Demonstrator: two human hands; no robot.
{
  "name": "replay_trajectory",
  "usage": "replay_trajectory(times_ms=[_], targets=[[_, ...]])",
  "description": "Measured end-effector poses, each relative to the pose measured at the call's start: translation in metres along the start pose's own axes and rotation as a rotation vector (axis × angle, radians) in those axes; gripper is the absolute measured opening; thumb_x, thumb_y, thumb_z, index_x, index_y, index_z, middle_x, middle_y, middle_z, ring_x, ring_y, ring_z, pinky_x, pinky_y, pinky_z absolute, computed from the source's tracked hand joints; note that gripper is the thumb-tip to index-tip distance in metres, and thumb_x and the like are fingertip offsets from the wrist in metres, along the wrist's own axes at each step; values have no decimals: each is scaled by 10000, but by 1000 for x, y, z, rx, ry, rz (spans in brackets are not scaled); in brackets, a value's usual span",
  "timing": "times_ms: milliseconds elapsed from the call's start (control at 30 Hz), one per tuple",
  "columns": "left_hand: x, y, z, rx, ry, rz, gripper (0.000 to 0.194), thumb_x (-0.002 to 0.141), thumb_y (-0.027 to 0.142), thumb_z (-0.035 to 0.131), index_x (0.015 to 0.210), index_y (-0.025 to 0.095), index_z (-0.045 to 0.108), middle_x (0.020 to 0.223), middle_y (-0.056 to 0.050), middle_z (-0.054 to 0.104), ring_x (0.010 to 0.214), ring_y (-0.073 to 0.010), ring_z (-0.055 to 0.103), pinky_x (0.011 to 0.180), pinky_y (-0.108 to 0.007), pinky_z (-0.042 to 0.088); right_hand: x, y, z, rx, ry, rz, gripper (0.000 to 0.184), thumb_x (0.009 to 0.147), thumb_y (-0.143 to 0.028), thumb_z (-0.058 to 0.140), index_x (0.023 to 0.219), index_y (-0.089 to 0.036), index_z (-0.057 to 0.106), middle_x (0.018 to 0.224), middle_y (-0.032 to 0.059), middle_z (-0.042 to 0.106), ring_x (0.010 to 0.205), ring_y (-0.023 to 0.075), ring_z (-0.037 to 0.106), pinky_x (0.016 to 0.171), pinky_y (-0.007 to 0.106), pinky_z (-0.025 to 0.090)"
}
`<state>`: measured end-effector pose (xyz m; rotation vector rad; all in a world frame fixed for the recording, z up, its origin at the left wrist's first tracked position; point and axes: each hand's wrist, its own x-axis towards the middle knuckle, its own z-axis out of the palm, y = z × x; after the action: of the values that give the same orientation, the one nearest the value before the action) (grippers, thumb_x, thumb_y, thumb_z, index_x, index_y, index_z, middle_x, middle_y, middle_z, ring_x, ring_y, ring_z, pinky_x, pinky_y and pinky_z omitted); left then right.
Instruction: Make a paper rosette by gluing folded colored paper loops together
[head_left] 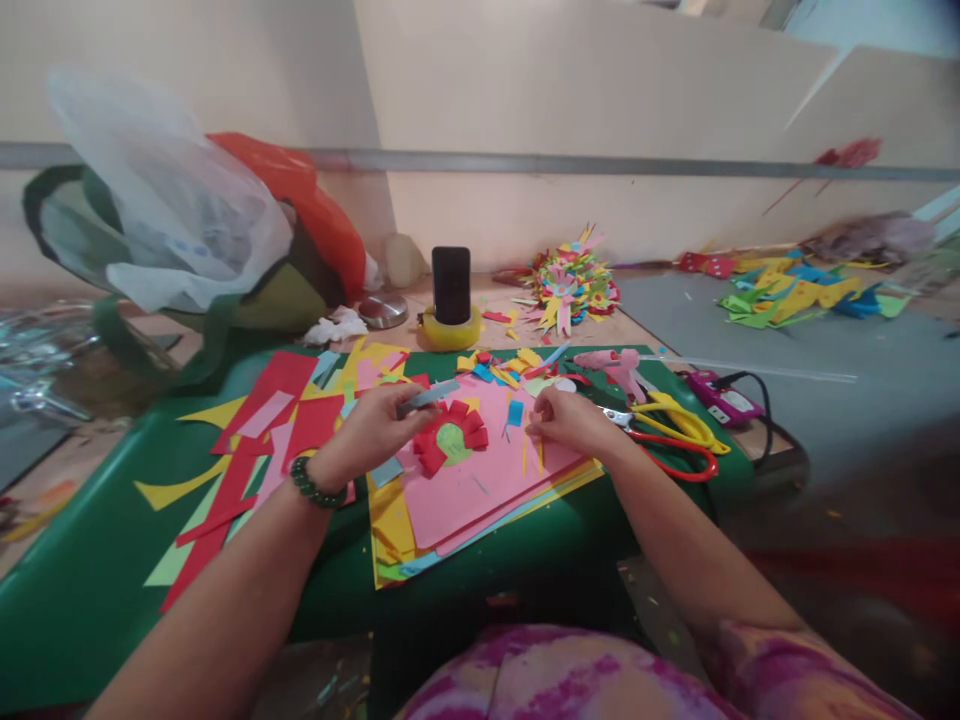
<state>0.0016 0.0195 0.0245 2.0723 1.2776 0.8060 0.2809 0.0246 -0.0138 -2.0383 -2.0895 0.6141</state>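
Partly ringed paper flower (474,430), red petals, green centre (452,441), on pink paper (450,507)

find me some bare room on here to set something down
Green cloth looks bare left of the curved yellow strips, in front of the green bag. The grey surface is mostly bare between the paper flower bunch and the multicoloured paper pile. It's crowded around the left hand and right hand, with paper scraps, pink glue gun and red-handled scissors.
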Motion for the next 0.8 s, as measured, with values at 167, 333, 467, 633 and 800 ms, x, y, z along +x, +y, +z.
replay_trajectory(times_ms=[167, 333, 467, 633, 800], targets=[[1, -1, 3, -84, -15, -19, 304, 782, 436, 592, 634, 171, 574, 547, 37, 454, 530, -100, 397, 490, -224, 303, 0, 16, 0, 354, -3, -100, 255, 708, -200, 684, 897, -218, 515, 678, -46, 612, 648, 141, 598, 588, 243, 414], [2, 0, 1, -283, -1, -138, 338, 851, 472, 528, 740, 167, 623, 542, 40, 459, 492, -98, 386, 481, -223, 342, -26, -4, -14, 507, -90, -286, 284, 718, -280, 683, 937, -218, 515, 669, -49, 607, 638, 147, 603, 598, 253, 428], [2, -4, -4, -88, -81, -41, 213, 776, 382, 617, 790, 172, 653, 725, -18, 649, 635, -140, 546, 602, -251, 444, -37, -35, -4, 184, -158, -234, 224, 761, -224, 645, 977, -216, 584, 749, -15, 687, 662, 151, 615, 568, 249, 370], [0, -8, -8, 217, -336, 113, 180, 765, 298, 582, 822, 225, 736, 935, -49, 742, 901, -212, 652, 821, -300, 494, -38, -31, -8, 119, 75, -187, 222, 826, -344, 666, 1014, -226, 650, 856, 9, 726, 728, 156, 637, 620, 252, 400], [-1, -14, -1, 414, -443, 107, 194, 775, 341, 591, 814, 272, 769, 920, -45, 760, 889, -238, 677, 798, -308, 495, -56, 27, -43, 3, 357, 46, 199, 901, -373, 575, 911, -204, 679, 882, 49, 739, 765, 189, 657, 661, 280, 425]])
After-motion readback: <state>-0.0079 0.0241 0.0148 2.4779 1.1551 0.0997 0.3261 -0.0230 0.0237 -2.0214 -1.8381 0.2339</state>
